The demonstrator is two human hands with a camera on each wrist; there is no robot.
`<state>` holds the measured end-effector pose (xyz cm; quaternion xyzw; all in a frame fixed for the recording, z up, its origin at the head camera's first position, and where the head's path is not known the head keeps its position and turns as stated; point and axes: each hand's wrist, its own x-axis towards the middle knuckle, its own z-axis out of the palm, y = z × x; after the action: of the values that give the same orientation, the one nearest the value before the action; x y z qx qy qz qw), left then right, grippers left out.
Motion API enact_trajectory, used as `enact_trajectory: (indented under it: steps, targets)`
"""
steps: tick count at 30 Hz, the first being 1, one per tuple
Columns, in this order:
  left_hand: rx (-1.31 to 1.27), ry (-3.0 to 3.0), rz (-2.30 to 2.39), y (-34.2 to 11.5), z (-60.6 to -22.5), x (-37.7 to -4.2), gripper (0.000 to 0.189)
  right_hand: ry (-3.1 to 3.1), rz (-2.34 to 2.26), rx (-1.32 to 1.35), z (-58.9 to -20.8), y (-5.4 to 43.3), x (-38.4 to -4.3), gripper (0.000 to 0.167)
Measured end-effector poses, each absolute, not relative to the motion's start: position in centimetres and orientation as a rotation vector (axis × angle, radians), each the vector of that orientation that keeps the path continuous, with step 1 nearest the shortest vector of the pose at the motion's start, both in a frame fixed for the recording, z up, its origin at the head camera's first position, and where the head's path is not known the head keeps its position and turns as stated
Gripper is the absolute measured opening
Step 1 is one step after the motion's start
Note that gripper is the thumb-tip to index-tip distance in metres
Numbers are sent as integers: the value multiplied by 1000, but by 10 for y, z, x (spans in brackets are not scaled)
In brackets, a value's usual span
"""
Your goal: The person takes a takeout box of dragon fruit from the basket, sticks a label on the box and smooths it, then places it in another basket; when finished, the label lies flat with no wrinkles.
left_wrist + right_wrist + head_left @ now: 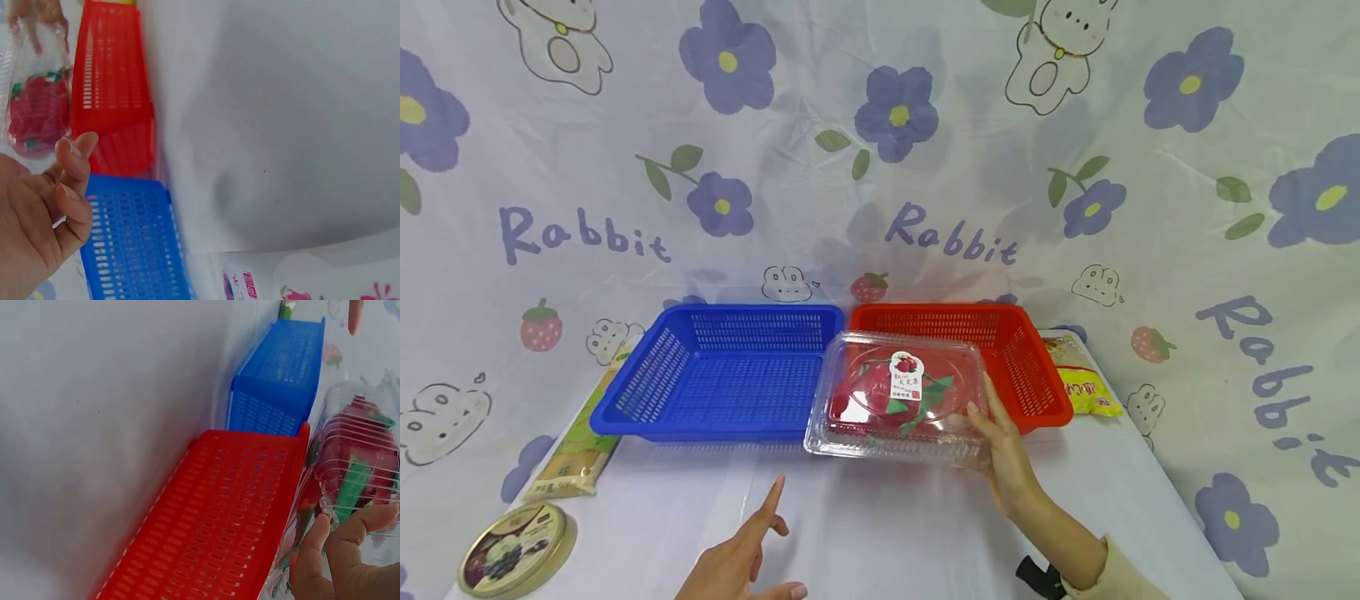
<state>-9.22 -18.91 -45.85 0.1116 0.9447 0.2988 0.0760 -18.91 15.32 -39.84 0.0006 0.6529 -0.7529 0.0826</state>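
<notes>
My right hand (1011, 467) grips the right end of a clear plastic fruit box (865, 429) and holds it tilted above the table, over the front of the red basket (1047, 383). Red dragon fruit (359, 434) with green tips shows through the plastic; a white label (906, 379) sits on the lid. In the right wrist view, fingers (344, 540) hold the box's edge. My left hand (730, 562) is apart from the box, in front of the blue basket (700, 433). Its index finger points forward, other fingers partly bent, and it holds nothing.
The blue and red baskets stand side by side against the patterned cloth. At the left lie a long green packet (576, 446) and a round tin (512, 550). A yellow-and-red bag (1082, 383) lies right of the red basket. Near my right sleeve is a black object (1040, 577).
</notes>
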Motion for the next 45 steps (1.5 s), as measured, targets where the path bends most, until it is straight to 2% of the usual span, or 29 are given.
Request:
enact_trajectory:
  steps: [23,33,45]
  targets:
    - [412,2902,915,-181,-457,-98,109,1940,-2290,-6,-397,158,-198,66]
    - [347,2816,883,-177,-452,-107,109,1927,-2293,11,-399,156,-202,66]
    - [474,2874,947,-172,-455,-114,109,1919,-2313,-2,-397,158,-203,66]
